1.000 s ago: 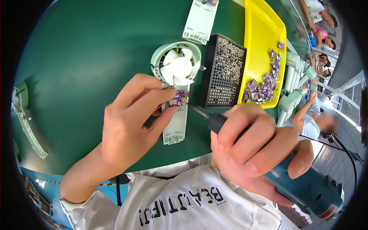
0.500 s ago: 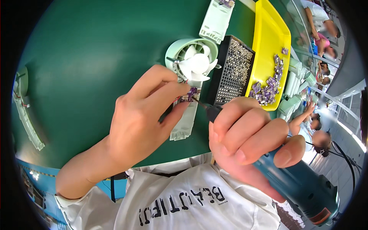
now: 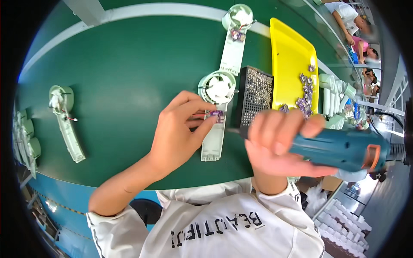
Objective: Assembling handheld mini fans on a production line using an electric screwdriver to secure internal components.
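Observation:
My left hand [image 3: 170, 129] has its thumb and fingertips on a small purple circuit board [image 3: 217, 115], pinching it in place on a pale green fan housing [image 3: 211, 146]. The housing lies flat, its round end with a white fan [image 3: 220, 87] pointing away from me. In my right hand [image 3: 279, 137] is a teal electric screwdriver [image 3: 340, 148], gripped round its body and slightly blurred. Its bit points left, to the right of the housing and apart from the board. Beside the housing sits a black screw tray [image 3: 249, 96] full of small screws.
A yellow tray [image 3: 290, 47] holds several purple boards [image 3: 305, 96]. Another fan housing [image 3: 232, 56] lies beyond mine, and one [image 3: 69, 129] lies to the left. More housings [image 3: 28, 142] line the far left edge. Pale green parts [image 3: 333, 92] stand right; people work beyond.
The screwdriver has drawn back from the board toward the right and swung more level. My left hand stays at the board. The view has shifted, showing more of the table.

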### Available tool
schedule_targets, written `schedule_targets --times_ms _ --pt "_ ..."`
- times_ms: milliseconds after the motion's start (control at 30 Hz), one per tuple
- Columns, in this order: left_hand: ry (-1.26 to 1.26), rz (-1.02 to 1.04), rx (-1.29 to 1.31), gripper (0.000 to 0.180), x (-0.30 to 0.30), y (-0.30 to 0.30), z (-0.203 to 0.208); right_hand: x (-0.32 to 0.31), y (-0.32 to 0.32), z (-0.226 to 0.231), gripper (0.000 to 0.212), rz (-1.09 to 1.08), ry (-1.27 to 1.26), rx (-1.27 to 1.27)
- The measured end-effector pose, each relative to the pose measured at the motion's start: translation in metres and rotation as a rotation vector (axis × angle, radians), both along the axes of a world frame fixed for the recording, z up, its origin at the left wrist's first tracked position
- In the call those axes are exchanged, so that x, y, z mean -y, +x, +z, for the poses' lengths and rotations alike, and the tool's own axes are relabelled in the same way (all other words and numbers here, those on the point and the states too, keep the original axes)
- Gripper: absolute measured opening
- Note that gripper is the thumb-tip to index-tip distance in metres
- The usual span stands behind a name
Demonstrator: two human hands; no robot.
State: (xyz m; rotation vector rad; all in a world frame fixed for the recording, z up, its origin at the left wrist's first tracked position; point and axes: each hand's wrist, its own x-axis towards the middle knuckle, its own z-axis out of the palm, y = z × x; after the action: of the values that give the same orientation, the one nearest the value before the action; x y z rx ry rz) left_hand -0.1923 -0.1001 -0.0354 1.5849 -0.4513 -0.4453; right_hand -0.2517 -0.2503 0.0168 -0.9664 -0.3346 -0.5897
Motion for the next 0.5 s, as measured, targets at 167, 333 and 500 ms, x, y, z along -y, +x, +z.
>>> schedule_targets --times_ms 167,333,500 --pt "0.052 0.032 -0.01 0.015 -0.011 0.021 0.006 0.032 -0.04 0.033 0.06 -0.101 0.126 0.004" --pt "0.007 0.132 0.139 0.013 -0.008 0.087 -0.001 0.045 -0.075 0.02 0.062 -0.147 0.113 0.006" --pt "-0.02 0.162 0.126 0.016 0.041 0.136 -0.006 0.057 -0.089 0.002 0.068 -0.225 0.253 -0.007"
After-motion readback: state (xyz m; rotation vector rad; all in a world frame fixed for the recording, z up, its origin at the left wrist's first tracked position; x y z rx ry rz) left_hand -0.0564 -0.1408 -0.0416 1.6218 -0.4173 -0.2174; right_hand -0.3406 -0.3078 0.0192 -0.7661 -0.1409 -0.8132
